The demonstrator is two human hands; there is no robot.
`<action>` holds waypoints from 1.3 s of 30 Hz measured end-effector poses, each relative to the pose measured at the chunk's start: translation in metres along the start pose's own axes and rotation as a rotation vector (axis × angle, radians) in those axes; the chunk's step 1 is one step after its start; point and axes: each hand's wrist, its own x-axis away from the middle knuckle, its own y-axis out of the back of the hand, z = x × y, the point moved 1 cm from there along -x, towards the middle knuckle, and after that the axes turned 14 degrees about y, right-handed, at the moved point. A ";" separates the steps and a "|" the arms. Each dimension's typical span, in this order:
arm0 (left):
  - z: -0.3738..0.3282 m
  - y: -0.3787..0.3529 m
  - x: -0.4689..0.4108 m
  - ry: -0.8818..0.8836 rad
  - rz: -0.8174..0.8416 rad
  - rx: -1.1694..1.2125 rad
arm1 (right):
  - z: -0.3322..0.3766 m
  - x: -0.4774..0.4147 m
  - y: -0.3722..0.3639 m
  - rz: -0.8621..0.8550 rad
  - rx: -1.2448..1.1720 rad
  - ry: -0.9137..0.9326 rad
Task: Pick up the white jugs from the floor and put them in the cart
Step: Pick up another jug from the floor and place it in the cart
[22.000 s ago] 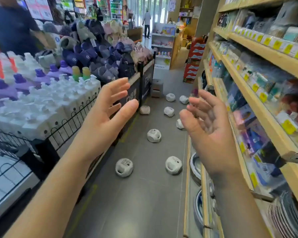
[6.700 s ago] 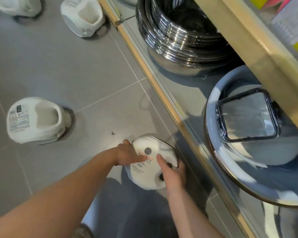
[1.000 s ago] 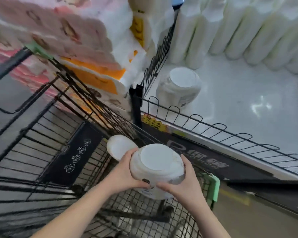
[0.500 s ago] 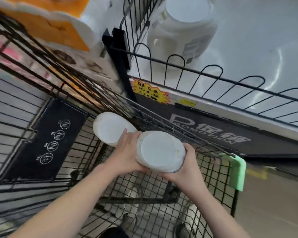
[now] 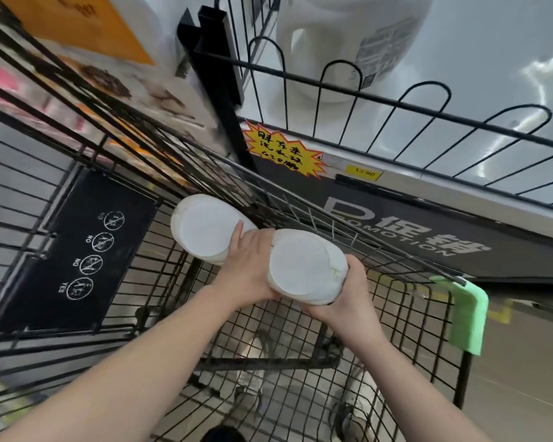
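White jug (image 5: 304, 266) | between both hands | inside cart (image 5: 300, 330) | beside second jug (image 5: 205, 231)

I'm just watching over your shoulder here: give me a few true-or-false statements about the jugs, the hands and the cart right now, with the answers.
1. Both hands hold one white jug inside the cart. True: the left hand and the right hand grip its sides.
2. A second jug already sits in the cart. True, beside the held one.
3. The cart is red plastic. False: it is black wire mesh.
4. The cart's corner guard is green. True.
5. The display shelf jug lies inside the cart. False: it stands behind the wire fence.
6. The starburst sign is blue. False: it is yellow.
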 end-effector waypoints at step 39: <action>-0.012 0.054 0.092 0.167 -0.090 0.214 | 0.079 0.042 0.042 0.057 0.153 -0.043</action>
